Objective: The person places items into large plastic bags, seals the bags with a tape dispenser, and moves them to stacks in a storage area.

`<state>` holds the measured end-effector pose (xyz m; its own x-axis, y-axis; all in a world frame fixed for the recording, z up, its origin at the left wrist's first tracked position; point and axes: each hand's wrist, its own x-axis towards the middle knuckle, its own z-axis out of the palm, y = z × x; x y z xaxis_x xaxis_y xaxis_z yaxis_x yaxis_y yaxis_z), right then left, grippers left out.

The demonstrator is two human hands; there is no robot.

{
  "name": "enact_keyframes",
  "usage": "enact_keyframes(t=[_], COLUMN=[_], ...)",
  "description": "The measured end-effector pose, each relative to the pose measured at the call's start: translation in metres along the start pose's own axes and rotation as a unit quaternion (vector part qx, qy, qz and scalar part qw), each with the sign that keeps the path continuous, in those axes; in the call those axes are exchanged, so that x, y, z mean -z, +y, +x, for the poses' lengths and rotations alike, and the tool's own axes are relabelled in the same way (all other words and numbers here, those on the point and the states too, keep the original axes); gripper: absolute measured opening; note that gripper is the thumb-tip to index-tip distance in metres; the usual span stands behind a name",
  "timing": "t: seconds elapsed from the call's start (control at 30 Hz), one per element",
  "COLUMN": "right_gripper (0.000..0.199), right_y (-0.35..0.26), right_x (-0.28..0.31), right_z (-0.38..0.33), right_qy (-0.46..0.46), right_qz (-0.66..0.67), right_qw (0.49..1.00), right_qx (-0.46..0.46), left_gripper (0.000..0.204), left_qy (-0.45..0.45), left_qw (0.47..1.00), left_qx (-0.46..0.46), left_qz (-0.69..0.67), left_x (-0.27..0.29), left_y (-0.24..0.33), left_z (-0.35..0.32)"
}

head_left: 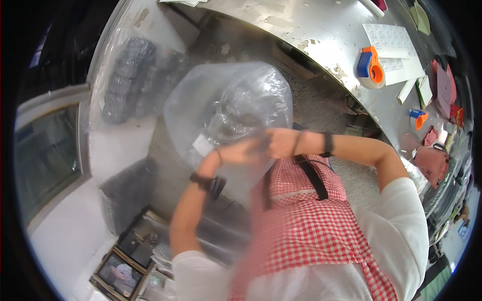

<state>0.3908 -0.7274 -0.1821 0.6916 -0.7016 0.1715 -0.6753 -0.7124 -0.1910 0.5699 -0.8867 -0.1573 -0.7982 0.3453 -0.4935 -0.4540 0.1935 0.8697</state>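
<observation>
A large clear plastic bag [186,95] bulges out in front of me, with shiny plastic-wrapped contents inside. A white label [203,145] shows low on its left side. My right hand [282,143] is closed at the bag's near edge, its fingers curled on the plastic. Right beside it, almost touching, is my left hand [241,152], whose fingers are smeared by motion. What lies between the two hands is dark and blurred.
To the right, a worn metal table [306,30] carries an orange-and-blue tape dispenser [370,67], a smaller dispenser [417,119] and printed paper [391,42]. Plastic-wrapped dark bundles [131,75] stand at the left wall. Framed trays [120,271] sit lower left.
</observation>
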Motion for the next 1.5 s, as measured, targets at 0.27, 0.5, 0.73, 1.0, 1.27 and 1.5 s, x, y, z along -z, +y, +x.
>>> enact_keyframes(t=[0.27,0.5,0.73,1.0,1.27,1.5], right_gripper=[0.009,0.031,0.056,0.018,0.023,0.017], right_y=[-0.053,-0.063,-0.002,0.024,-0.047,-0.111], right_x=[0.1,0.131,0.002,0.076,0.16,0.136], right_z=[-0.024,-0.017,0.094,0.029,0.005,-0.011], right_qy=[-0.016,0.045,0.086,0.024,0.1,-0.076], right_qz=[0.019,0.398,-0.104,-0.153,0.213,0.166], right_qw=[0.997,0.864,0.912,0.903,0.913,0.952], right_qx=[-0.079,-0.305,-0.388,-0.402,-0.334,-0.245], left_gripper=[0.012,0.024,0.064,0.028,0.01,0.006], left_qy=[0.078,0.203,0.522,0.503,0.511,0.52], left_qw=[0.831,0.961,0.767,0.72,0.715,0.758], left_qx=[0.297,0.182,0.204,0.253,0.212,0.149], left_qz=[0.464,-0.044,0.314,0.405,0.428,0.365], left_x=[-0.119,-0.081,-0.049,-0.034,0.02,0.057], left_y=[0.043,0.084,-0.03,-0.009,-0.004,-0.01], left_z=[-0.152,-0.194,-0.055,-0.104,-0.1,-0.105])
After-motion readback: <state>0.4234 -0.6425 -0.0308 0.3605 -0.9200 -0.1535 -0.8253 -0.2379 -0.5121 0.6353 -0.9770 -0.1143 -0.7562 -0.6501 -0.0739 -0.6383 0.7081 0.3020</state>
